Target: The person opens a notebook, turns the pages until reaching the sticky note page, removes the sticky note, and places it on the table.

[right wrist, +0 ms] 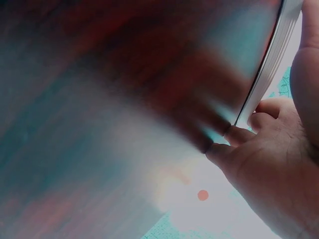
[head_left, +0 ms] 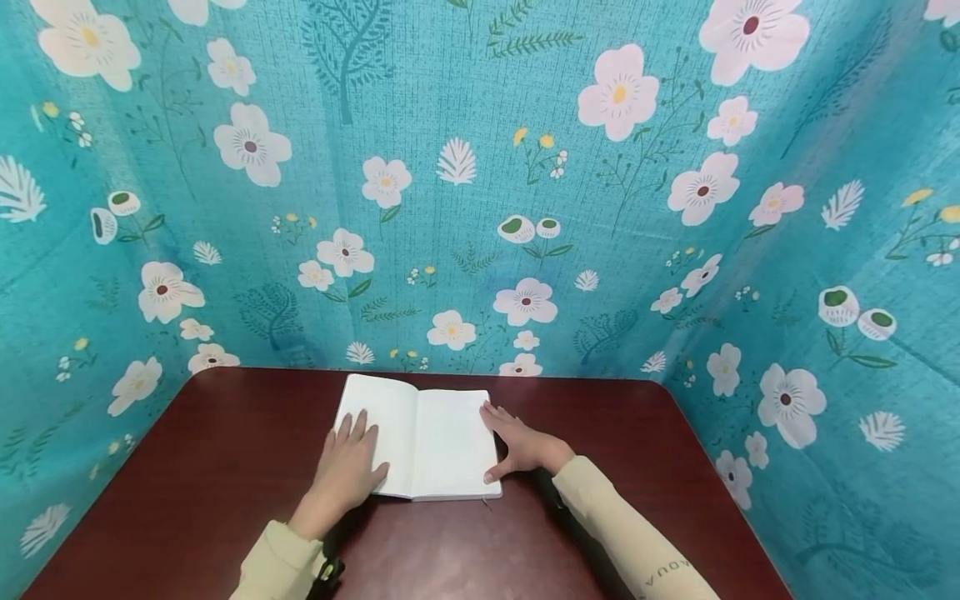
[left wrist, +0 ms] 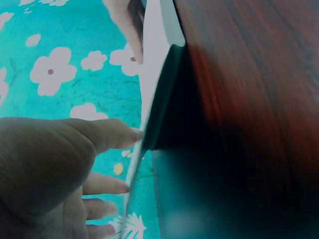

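An open notebook [head_left: 452, 442] with blank white pages lies on the table, its spine running roughly away from me. My left hand [head_left: 347, 462] rests on the left page, fingers spread and fairly straight, thumb near the lower edge. From the left wrist view, the dark green cover [left wrist: 163, 94] slants up off the table under that page, leaving a shadowed gap. My right hand [head_left: 525, 443] touches the right edge, thumb at the near corner and fingers toward the far one. In the right wrist view its fingers [right wrist: 241, 135] meet the edge of the page block [right wrist: 271, 64].
The dark red-brown table [head_left: 247, 450] is glossy and has rounded far corners. Teal floral cloth [head_left: 465, 192] hangs behind it and along both sides. A thin ribbon end [head_left: 487, 503] pokes out below the notebook's near right corner.
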### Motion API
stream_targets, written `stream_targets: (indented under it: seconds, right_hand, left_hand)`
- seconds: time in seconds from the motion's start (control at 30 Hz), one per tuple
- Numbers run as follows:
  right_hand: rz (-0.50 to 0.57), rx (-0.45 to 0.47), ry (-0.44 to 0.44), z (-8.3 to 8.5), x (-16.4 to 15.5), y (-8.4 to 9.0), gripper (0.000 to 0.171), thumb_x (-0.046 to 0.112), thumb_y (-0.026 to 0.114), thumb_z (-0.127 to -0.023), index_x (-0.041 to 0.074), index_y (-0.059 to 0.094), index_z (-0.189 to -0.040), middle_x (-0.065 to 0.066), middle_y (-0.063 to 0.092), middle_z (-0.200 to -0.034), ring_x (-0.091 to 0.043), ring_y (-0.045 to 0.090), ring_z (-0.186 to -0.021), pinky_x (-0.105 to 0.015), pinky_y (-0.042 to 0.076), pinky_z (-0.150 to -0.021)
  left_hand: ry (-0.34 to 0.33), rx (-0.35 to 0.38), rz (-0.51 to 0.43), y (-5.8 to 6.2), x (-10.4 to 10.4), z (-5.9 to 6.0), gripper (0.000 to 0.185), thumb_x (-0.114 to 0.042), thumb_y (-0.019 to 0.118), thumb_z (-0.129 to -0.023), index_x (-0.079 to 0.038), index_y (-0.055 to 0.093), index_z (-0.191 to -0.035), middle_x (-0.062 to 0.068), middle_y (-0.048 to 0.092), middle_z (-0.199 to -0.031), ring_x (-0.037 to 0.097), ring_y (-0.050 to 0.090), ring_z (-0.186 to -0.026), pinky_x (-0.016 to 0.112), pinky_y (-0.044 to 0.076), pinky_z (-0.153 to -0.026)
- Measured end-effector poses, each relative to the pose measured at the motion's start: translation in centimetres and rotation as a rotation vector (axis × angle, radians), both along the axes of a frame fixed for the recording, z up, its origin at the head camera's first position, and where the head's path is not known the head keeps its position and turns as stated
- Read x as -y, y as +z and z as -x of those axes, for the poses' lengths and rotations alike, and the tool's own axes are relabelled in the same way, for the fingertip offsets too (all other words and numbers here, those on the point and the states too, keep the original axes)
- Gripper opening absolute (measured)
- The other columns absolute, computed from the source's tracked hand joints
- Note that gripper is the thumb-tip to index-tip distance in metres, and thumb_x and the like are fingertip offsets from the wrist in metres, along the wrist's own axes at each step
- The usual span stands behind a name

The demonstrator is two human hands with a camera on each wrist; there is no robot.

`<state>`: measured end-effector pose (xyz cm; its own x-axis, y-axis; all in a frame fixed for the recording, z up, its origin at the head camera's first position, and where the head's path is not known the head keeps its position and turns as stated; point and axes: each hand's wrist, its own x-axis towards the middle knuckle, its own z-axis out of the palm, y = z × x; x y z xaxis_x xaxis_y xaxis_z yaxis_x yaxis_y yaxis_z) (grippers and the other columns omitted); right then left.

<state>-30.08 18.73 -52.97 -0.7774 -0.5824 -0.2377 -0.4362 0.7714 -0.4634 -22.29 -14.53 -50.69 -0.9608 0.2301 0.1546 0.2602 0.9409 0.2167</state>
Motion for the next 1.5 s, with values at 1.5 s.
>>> stream_targets:
  seconds: [1.5]
  right_hand:
    - [-0.012, -0.021, -0.004, 0.2, -0.1, -0.6, 0.126, 0.057, 0.084, -0.075, 0.008, 0.010, -0.164, -0.009, 0.007, -0.172, -0.035, 0.006, -0.158, -0.056, 0.017, -0.125]
  left_hand:
    - [-0.319, 0.289, -0.109, -2.0, 0.1, 5.8, 0.090, -0.039, 0.082, -0.085, 0.002, 0.040, -0.153, 0.034, 0.028, -0.160, 0.058, 0.028, -0.144, 0.069, 0.031, -0.113]
